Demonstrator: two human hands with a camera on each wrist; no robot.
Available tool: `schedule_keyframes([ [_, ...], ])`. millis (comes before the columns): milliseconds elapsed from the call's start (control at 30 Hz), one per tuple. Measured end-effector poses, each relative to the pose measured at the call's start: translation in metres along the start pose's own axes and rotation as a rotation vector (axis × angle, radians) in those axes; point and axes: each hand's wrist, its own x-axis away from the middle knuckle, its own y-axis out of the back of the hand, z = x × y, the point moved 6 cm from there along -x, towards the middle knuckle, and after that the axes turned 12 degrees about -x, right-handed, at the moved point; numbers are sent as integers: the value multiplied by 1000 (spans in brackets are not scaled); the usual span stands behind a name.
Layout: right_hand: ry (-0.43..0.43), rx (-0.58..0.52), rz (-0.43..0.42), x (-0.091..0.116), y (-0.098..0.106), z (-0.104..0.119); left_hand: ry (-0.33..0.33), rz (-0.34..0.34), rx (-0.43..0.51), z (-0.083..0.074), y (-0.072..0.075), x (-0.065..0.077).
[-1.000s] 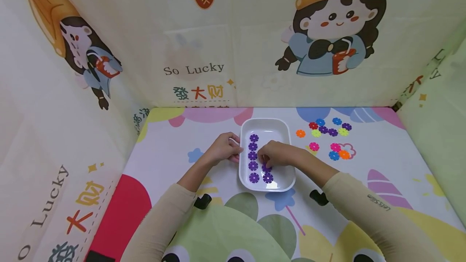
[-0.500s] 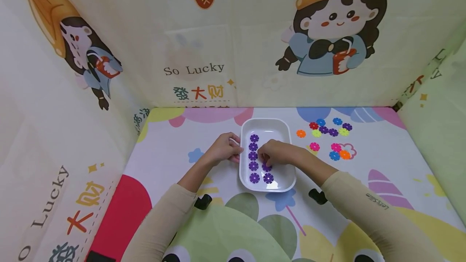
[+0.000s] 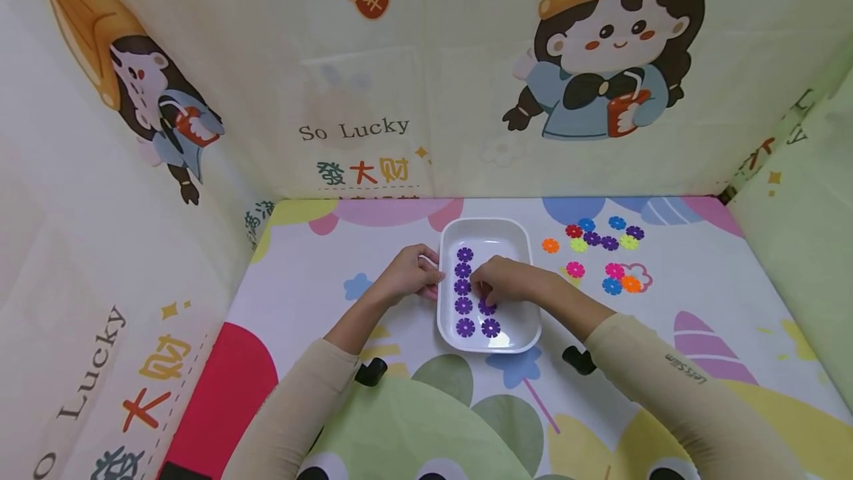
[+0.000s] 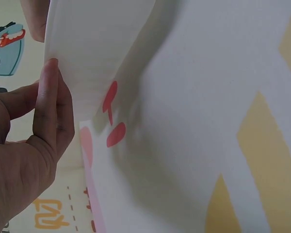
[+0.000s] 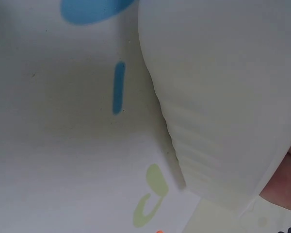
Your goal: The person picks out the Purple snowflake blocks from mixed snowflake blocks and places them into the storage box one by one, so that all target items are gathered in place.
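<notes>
Looking down from the head view, we see a shallow white tray (image 3: 500,237) on the desk (image 3: 306,272), a rounded rectangle with soft corners, a raised lip and a glossy floor that catches a bright spot near its close end. Inside it lie small purple pieces (image 3: 463,287), flat and round with notched edges like tiny flowers, each with paler marks at its middle. Five stand in a straight column along the tray's left side, and two more form a shorter column to their right. We see the left hand (image 3: 408,272) with its grip on the tray's left edge, its fingertips against the lip. Over the tray's floor, the right hand (image 3: 508,280) bends its fingers downward, partly covering the upper piece of the short column; we cannot tell whether its grip is pinching that piece or only touching it. From the right wrist, the tray's outer wall looks smooth and plastic-like, with faint ripples low down. Beside the tray to the right, loose pieces (image 3: 609,243) in orange, red, blue, yellow, pink and purple lie scattered, notched in the same way, on the desk's smooth surface printed with cartoon shapes.
</notes>
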Motion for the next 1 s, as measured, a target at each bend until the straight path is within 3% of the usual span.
schedule_keyframes([
  [567,17,-7,-26,6,7,5,-12,4,9,3,-1,-1],
  [767,91,-15,-116,16,19,6,-11,5,4,3,-1,-2],
  [1000,164,-59,-291,44,39,3,-13,5,-4,3,-2,-2],
])
